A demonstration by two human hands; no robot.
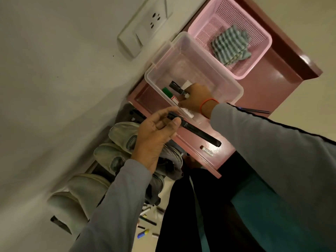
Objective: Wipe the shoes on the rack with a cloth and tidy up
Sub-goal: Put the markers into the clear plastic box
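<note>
A: Black marker [198, 132] — where, which way?
B: Gripped in left hand [156, 135], thumb + fingers pinching cap end. Long axis slanting down-right, free tip over rack top [269, 91], just above small loose tube [207, 151] lying there.
A: Clear tub [234, 91] vs. that hand?
B: Up-right of it, very near; tub's near corner almost touching fingertips. Seems next move = short swing of marker up-right over rim, then drop alongside other pens inside.
A: Right hand [196, 100]?
B: Already inside tub, fingers curled round a white pen [183, 102], beside green-capped marker [166, 91] + another black one [177, 87]. Nearer tub, but busy. Could block drop spot.
A: Cloth [231, 47]?
B: Striped, bunched in pink basket [261, 57], well beyond tub, far end of rack top. Neither hand near.
A: Shoes [116, 142]?
B: Pale pairs on shelves below left hand, against wall. More pens scattered on floor [147, 224] under rack, so tidy-up prob. not done.
</note>
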